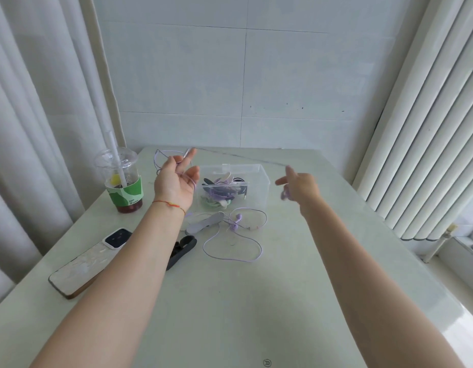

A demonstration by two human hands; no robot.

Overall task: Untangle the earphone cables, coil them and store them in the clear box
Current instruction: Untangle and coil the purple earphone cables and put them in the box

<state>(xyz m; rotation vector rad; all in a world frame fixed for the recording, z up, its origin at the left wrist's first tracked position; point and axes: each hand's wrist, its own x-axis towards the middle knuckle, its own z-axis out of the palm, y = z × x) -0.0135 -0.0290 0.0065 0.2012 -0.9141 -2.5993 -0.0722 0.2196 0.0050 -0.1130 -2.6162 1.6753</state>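
Note:
My left hand (177,179) is raised left of the clear box (261,179), with loops of a purple earphone cable (161,158) wound around its fingers. From there the cable runs taut above the table to my right hand (299,187), which pinches it right of the box. More of the purple cable (232,251) lies in loose loops on the table in front of the box, with two purple earbuds (236,221). Inside the box are several coiled earphones in dark, purple and green.
A plastic cup (121,181) with a green sleeve and straw stands at the table's left rear. A phone (89,264) lies face down at the left edge. A grey strap (203,224) and a black strap (182,251) lie near my left forearm. Curtains hang on both sides.

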